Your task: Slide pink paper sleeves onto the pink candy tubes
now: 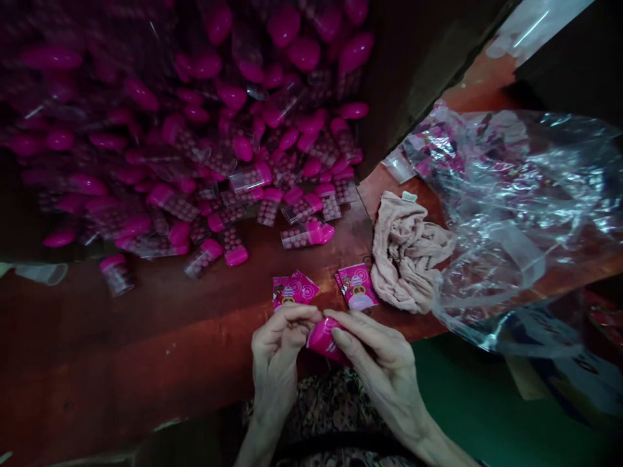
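Note:
Close to the table's front edge, my right hand (384, 357) grips a curved pink printed label (325, 338) between thumb and fingers. My left hand (280, 340) is closed, its fingertips pinching at the label's left edge. Whether anything sits inside the label is hidden. Just beyond my left fingers lie a few flat pink labels (298, 287). A small stack of the same labels (359, 285) rests beyond my right hand. Farther off, a clear container with a pink cap and pink balls (306, 235) lies on its side.
A big heap of pink-capped clear containers (195, 149) spills from a dark open box (413, 71) onto the reddish table (121, 350). To the right are a crumpled beige cloth (406, 253) and a large clear plastic bag (525, 194) hanging over the table edge.

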Demonstrator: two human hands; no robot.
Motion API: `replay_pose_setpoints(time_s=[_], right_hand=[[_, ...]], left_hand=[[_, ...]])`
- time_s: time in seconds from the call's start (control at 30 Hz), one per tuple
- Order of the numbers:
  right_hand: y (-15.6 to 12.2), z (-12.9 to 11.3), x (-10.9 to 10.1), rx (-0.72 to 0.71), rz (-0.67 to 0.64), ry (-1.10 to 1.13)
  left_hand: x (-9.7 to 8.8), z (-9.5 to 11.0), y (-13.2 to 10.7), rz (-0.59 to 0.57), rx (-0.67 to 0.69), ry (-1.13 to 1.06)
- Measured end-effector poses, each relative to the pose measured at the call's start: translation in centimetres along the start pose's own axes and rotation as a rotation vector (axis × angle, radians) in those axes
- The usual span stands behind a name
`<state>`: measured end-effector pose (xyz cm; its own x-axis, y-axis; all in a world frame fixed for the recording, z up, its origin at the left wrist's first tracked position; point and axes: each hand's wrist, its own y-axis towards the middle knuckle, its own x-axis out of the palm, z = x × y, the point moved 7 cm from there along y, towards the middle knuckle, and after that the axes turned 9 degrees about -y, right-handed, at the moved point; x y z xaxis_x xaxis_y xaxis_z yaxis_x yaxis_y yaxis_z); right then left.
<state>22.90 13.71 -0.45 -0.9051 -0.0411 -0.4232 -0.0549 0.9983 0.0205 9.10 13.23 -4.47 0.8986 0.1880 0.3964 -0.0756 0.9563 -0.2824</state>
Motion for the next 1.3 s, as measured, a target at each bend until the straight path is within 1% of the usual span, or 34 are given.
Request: replay_pose_setpoints(time_s=[0.07, 0.1, 0.17, 0.23, 0.27, 0.37, 0.5, 0.57, 0.7, 0.87, 1.0, 1.17, 1.3], right_hand=[[0.1, 0.4, -0.1, 0.060, 0.056, 0.059], [0.2, 0.6, -0.1, 0.089, 0.071, 0.083], [0.7, 0.8, -0.1, 0.123, 0.069, 0.123], [1.2, 0.8, -0.1, 0.126, 0.029, 0.151], [1.4, 0.7, -0.2, 0.121, 0.004, 0.155], [1.7, 0.6, -0.4, 0.090, -0.043, 0.113], [1.3, -0.8, -0.8, -0.092, 0.005, -0.069], [1.1, -1.3, -0.9, -0.131, 0.016, -0.122], [1.0, -0.9, -1.1, -0.070, -0.008, 0.003], [1.1, -0.5, -0.9, -0.055, -0.124, 0.115], [0.9, -0.6, -0.7, -0.063, -0.153, 0.114], [0.4, -0.8, -0.7, -0.114, -0.104, 0.085], [0.1, -0.6, -0.4, -0.124, -0.124, 0.080]], left_hand=[[-0.1, -1.2, -0.2, 0.003, -0.134, -0.079], [0.0, -1.5, -0.3, 0.006, -0.164, -0.069], [0.2, -1.0, -0.2, 0.020, -0.134, -0.016], [0.5, -0.1, 0.0, 0.024, -0.085, 0.015], [0.7, 0.1, 0.0, 0.012, -0.092, 0.026], [1.2, 0.1, 0.1, -0.049, -0.179, 0.056], [0.9, -0.3, -0.2, -0.079, -0.203, 0.033], [0.6, -0.7, -0.5, -0.075, -0.203, 0.000], [0.5, -1.8, -0.9, -0.089, -0.264, -0.091], [0.8, -2.1, -1.2, -0.110, -0.350, -0.181], [1.3, -2.4, -1.7, -0.160, -0.433, -0.230], [1.0, -2.9, -1.9, -0.137, -0.486, -0.203], [1.1, -3.4, -1.9, -0.154, -0.530, -0.218]])
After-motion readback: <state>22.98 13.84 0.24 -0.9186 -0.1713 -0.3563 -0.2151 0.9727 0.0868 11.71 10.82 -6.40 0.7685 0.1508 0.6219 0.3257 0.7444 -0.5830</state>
